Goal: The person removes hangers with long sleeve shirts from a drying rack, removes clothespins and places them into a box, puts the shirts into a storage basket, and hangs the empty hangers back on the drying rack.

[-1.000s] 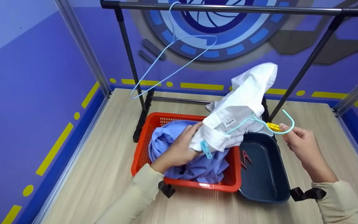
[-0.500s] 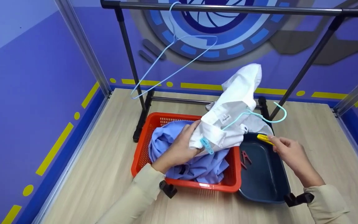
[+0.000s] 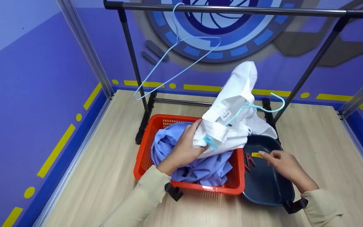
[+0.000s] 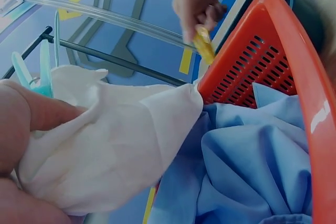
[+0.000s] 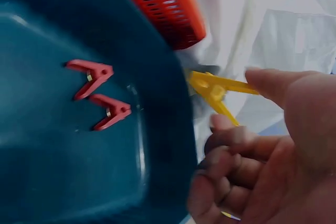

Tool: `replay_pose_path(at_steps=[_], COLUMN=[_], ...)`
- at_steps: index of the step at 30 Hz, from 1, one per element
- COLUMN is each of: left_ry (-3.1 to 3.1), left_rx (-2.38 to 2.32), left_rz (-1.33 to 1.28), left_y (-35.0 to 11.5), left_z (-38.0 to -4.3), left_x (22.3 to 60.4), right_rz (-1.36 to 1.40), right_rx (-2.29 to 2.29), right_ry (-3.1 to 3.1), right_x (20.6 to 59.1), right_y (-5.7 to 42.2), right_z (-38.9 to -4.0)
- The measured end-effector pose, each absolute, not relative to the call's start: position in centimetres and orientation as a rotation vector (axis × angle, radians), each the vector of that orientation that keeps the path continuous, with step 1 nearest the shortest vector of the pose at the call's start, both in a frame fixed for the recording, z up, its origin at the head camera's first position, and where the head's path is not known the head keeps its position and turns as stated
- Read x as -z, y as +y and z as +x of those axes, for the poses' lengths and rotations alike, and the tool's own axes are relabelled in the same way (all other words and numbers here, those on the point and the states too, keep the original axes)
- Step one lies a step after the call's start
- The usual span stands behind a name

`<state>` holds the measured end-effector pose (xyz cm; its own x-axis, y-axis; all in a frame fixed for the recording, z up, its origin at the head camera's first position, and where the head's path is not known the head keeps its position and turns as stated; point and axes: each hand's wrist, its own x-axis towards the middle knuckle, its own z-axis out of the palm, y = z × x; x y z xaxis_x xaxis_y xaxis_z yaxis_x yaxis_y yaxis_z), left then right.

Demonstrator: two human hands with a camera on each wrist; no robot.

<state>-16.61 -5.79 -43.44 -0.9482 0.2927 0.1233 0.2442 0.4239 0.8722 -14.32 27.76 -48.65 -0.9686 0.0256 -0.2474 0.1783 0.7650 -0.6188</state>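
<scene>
My left hand (image 3: 186, 146) grips the collar area of a white shirt (image 3: 236, 91) above the red basket. A light blue clothespin (image 3: 210, 142) is clipped on the shirt beside those fingers. From the collar sticks the hook of a mint-green hanger (image 3: 273, 110); the rest of it is hidden in the cloth. My right hand (image 3: 284, 164) pinches a yellow clothespin (image 5: 212, 88) between thumb and forefinger, over the dark blue tub (image 3: 271, 179). Two red clothespins (image 5: 92, 77) lie inside that tub.
Crumpled blue clothing (image 3: 194, 173) fills the red basket (image 3: 206, 188), which stands left of the tub. Behind them rises a garment rack (image 3: 263, 11), with a pale blue hanger (image 3: 181, 67) on its bar. A purple wall (image 3: 58, 94) borders the left side.
My right hand has moved left and down from beside the hanger hook to over the tub, carrying the yellow clothespin. The shirt and hanger hook have tilted left and up in my left hand.
</scene>
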Motion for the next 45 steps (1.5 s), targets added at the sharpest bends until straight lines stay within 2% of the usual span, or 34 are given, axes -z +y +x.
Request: replay_pose_path(at_steps=[10, 21, 35, 45], left_ry=[2.676, 2.669, 2.631, 2.626], left_rx=[-1.643, -1.693, -1.739, -1.766], left_rz=[0.365, 0.362, 0.357, 0.372], left_y=[-5.2, -5.2, -4.6, -4.4], left_z=[-16.9, -17.1, -17.0, -17.0], left_x=[43.4, 43.3, 42.9, 42.9], right_rz=[-0.044, -0.242, -0.210, -0.106], right_rx=[0.914, 0.855, 0.817, 0.743], right_ry=[2.603, 2.435, 2.402, 2.564], right_x=[50.5, 51.8, 52.9, 52.1], right_y=[28.1, 28.1, 27.4, 27.0], right_z=[-14.2, -13.9, -13.7, -14.0])
